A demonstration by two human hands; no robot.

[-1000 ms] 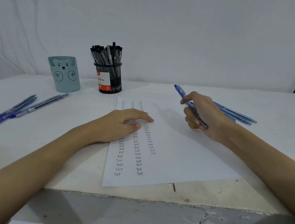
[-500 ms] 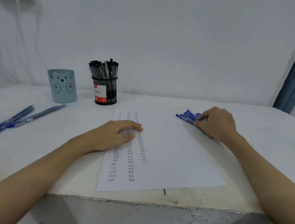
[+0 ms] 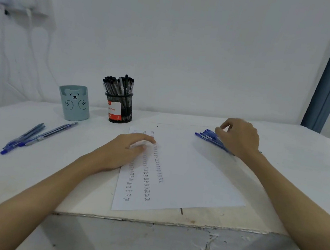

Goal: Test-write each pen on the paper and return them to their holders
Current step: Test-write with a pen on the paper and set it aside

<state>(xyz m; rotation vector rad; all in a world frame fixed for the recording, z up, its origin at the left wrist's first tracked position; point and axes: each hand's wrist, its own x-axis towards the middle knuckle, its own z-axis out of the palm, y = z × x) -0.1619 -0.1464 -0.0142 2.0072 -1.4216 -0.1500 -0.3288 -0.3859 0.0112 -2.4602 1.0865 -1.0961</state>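
Right hand (image 3: 238,138) rests over blue pens (image 3: 208,137); left hand (image 3: 124,152) pins paper (image 3: 191,175).

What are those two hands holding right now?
Nothing is clearly held: the left hand rests flat on the paper, and the right hand covers the blue pens, grip hidden.

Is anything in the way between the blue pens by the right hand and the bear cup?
Yes. The left hand rests on the paper between the blue pens and the bear cup. The black pen holder stands beside the cup.
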